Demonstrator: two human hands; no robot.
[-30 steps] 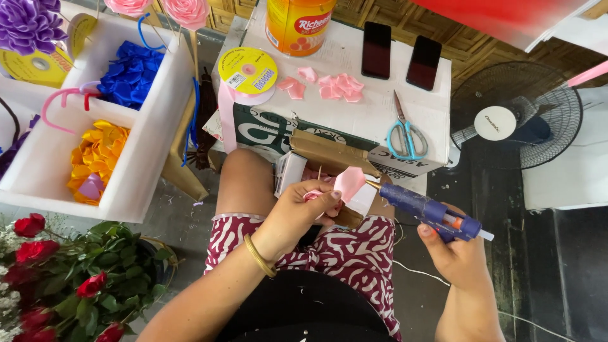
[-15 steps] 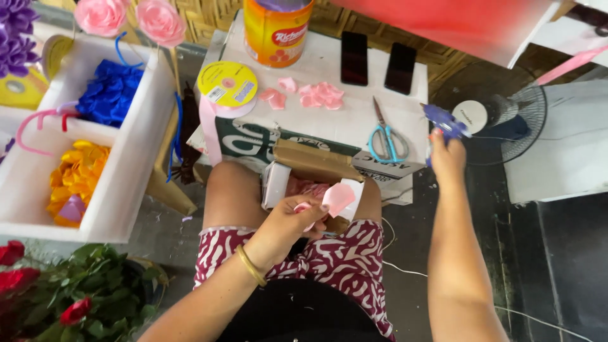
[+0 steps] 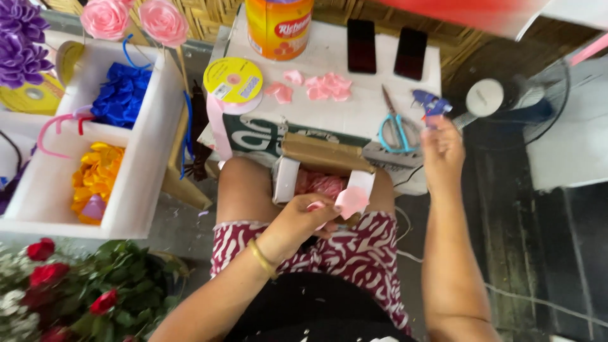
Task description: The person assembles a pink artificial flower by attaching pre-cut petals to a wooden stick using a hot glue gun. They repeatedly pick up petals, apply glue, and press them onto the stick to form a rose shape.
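From my remote seat I see the left hand (image 3: 303, 221) low over the lap, its fingers (image 3: 320, 206) pinched narrow on a pink ribbon petal (image 3: 352, 200). The petal sits just in front of a small open cardboard box (image 3: 323, 166) that holds more pink pieces, at the near edge of the white worktop (image 3: 329, 114). The right hand (image 3: 443, 149) is stretched far forward to the right edge of the worktop, fingers closed around the blue glue gun (image 3: 429, 104), which lies beside the blue-handled scissors (image 3: 396, 123). The gun points away from me, its long axis running toward the far edge. So the petal lies well apart from the gun, back and to the left of it. The left hand is the nearer one to the petal; the right is far from it.
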